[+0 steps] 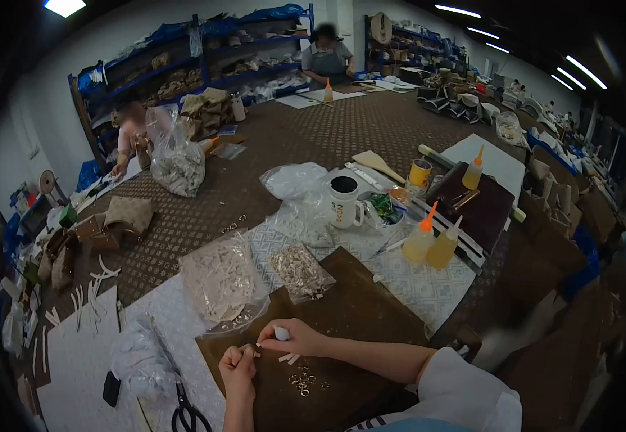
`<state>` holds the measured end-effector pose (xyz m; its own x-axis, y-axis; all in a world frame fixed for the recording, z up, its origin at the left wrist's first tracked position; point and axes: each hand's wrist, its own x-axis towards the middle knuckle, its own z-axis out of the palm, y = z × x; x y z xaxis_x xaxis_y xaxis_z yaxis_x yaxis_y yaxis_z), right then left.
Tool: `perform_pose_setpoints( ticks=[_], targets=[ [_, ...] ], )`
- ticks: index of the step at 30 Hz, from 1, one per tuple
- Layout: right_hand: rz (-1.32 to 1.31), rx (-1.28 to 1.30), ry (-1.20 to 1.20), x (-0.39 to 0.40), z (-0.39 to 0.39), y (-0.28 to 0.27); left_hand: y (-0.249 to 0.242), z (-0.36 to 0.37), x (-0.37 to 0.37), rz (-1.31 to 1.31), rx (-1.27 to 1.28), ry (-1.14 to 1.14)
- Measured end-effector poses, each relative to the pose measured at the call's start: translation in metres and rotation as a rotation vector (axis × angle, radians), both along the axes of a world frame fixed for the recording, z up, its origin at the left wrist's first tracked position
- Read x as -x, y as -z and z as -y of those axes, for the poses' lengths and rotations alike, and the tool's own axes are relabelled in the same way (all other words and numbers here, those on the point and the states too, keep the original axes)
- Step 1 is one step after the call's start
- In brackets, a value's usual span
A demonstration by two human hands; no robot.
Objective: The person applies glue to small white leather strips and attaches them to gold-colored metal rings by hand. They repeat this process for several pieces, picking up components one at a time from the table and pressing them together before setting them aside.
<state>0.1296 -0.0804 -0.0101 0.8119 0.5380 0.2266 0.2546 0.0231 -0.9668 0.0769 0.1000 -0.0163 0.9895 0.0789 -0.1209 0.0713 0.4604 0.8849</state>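
My left hand (pixel 238 367) is closed in a pinch over the brown mat (pixel 392 309), a small pale strip (pixel 257 350) at its fingertips. From the right, my right hand (pixel 295 338) meets it with thumb and finger pinched at the same small piece. A white cap-like cover (pixel 281 333) shows at one right finger. Below the right hand lie short white strips (pixel 289 358), and nearer me a loose pile of metal rings (pixel 303 381). Beyond my hands are a clear bag of pale pieces (pixel 223 277) and a smaller bag of metal fittings (pixel 300 271).
Black-handled scissors (pixel 189 414) and a crumpled plastic bag (pixel 144 360) lie left of the mat. A white mug (pixel 345 203), glue bottles (pixel 419 241) and a yellow can (pixel 419 173) stand at the right. Across the table sit a person (pixel 327 57) and another person (pixel 132 133).
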Motion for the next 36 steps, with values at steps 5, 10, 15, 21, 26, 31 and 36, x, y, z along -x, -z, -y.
perform_pose_setpoints(
  ticks=[5,10,15,21,26,31,36],
  targets=[
    [-0.039,-0.016,0.022,-0.001,-0.001,0.004,0.011,-0.006,-0.002,0.043,0.037,0.020],
    [-0.038,-0.112,0.000,0.001,-0.003,0.005,0.003,-0.003,-0.002,0.009,-0.029,-0.020],
    [-0.049,-0.053,0.011,-0.009,0.000,0.014,0.009,-0.007,-0.005,0.049,-0.018,-0.024],
    [0.011,0.106,-0.135,-0.012,0.001,0.016,-0.001,-0.008,-0.004,0.040,-0.030,-0.068],
    [-0.155,0.059,-0.348,-0.012,0.005,0.021,0.005,-0.005,-0.004,0.032,-0.021,-0.039],
    [-0.354,0.088,-0.636,-0.010,0.012,0.006,0.006,-0.009,-0.004,0.011,0.026,-0.024],
    [-0.379,0.049,-0.429,-0.013,0.014,-0.006,0.008,-0.009,-0.004,-0.020,0.066,0.007]
  ],
)
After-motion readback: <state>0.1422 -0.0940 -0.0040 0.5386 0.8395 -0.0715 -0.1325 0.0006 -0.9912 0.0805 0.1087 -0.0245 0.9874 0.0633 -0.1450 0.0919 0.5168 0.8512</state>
